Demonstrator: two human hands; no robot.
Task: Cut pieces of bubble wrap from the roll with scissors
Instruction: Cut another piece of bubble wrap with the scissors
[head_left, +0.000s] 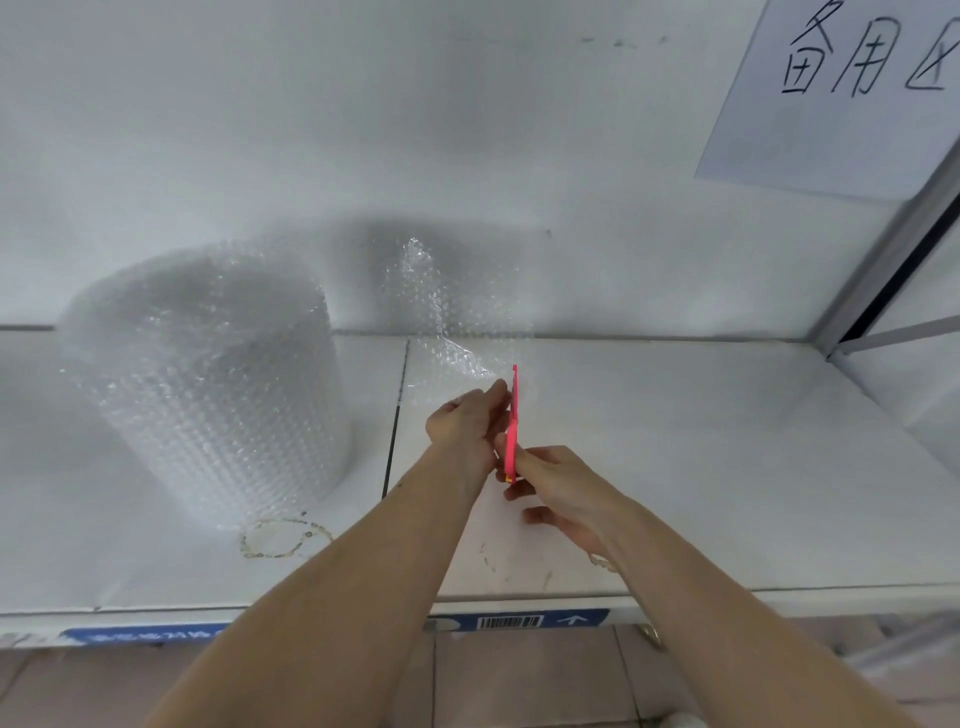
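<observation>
The right hand is gripping pink scissors, fingers curled round the handle. The left hand is pinching a bubble wrap sheet just beside the blades. Farther left, the roll is standing upright on the white counter.

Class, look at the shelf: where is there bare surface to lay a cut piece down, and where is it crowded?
Bare shelf lies right of the scissors, toward the metal frame. Crowded: the middle, where both hands and the loose sheet meet, and the left, filled by the bubble wrap roll.
</observation>
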